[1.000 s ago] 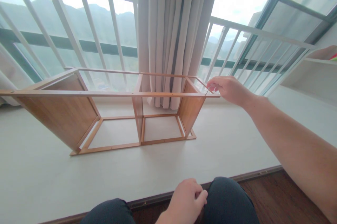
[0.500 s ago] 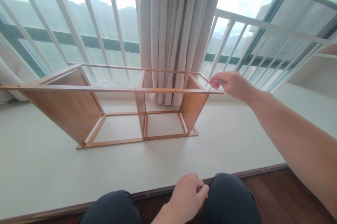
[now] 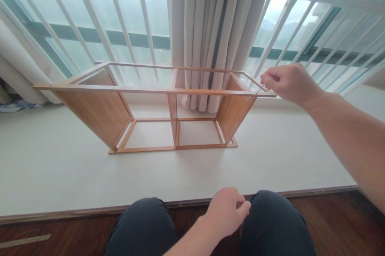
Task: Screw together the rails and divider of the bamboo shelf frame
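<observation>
A wooden shelf frame (image 3: pixel 141 89) lies on its long side on the white ledge, its panels standing between an upper and a lower set of rails. At the upper right end, my right hand (image 3: pixel 291 83) pinches a thin metal tool that looks like a hex key (image 3: pixel 259 90). Its tip reaches down to the front upper rail near the right end panel (image 3: pixel 236 113). My left hand (image 3: pixel 228 212) rests curled between my knees, away from the frame. Its fingers are closed, and whatever they may hold is hidden.
The white ledge (image 3: pixel 75 175) ends at a dark edge before my knees (image 3: pixel 144 224). Behind the frame hang a grey curtain (image 3: pixel 204 39) and white railings (image 3: pixel 147 27) in front of windows. A thin strip (image 3: pixel 25 241) lies on the dark wooden floor at left.
The view has shifted, so the frame appears farther right and higher. My right hand stays at the frame's right end with the tool, slightly turned. My left hand remains curled in my lap.
</observation>
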### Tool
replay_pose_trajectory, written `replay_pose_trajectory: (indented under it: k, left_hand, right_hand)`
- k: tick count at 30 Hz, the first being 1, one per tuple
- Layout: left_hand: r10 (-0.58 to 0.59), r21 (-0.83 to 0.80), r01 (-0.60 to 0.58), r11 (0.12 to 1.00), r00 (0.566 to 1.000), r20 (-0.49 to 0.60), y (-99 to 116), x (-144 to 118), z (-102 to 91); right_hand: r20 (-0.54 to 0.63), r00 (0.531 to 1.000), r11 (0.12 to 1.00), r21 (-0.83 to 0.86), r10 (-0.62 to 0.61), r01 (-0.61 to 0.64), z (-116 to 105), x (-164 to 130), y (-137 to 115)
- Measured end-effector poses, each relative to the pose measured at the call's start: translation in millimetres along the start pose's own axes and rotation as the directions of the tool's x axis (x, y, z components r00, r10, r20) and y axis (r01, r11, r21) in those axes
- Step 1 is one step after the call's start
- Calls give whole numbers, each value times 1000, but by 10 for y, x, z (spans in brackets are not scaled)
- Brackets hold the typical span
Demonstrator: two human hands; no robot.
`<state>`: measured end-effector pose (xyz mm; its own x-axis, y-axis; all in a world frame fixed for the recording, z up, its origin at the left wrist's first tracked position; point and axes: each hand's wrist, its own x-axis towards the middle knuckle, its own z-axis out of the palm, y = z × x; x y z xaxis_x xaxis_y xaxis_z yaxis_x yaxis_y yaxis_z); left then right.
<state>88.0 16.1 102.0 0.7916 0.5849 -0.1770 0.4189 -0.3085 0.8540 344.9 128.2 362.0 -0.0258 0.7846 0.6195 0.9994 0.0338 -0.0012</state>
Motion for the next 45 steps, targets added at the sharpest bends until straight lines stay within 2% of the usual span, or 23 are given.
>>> replay_pose_trajectory:
  k: [3, 5, 10, 14, 18, 21, 26, 29, 36, 41, 45]
  left_hand:
    - [19, -15, -19, 1000, 1000, -11, -11, 2, 2]
    - [30, -21, -31, 999, 999, -21, -16, 7, 5]
    - [17, -26, -17, 1000, 1000, -16, 4, 9, -1]
    - [21, -41, -22, 999, 1000, -10, 11, 11, -9]
    - [35, -47, -35, 998, 999, -13, -4, 16, 0]
    - [44, -54, -45, 998, 999, -16, -9, 12, 7]
    - [64, -47, -65, 997, 998, -25, -7, 8, 4]
    - [68, -36, -69, 997, 997, -25, -3, 12, -1]
    - [64, -9, -64, 998, 998, -15, -5, 22, -1]
    - [60, 4, -60, 998, 998, -10, 1, 16, -3]
    - [63, -20, -63, 998, 998, -24, 0, 15, -4]
  right_hand:
    - [-33, 998, 999, 19, -46, 47, 9, 1, -56]
    - [-43, 999, 1000, 7, -18, 18, 14, 8, -83]
    - [-16, 991, 991, -14, 133, -133, 38, 29, -144]
    - [-42, 956, 955, -43, 291, -293, 51, 39, -241]
    - [-3, 936, 933, -77, 351, -350, 45, 54, -296]
    - [19, 939, 937, -75, 342, -340, 58, 55, -261]
    - [4, 955, 949, 107, 297, -296, 89, -11, -183]
    - [10, 964, 952, 154, 266, -264, 77, -43, -174]
    - [86, 981, 970, 160, 174, -185, 24, -57, -82]
    - [139, 975, 961, 192, 174, -199, -3, -90, -39]
    - [109, 974, 967, 140, 199, -213, -6, -77, -55]
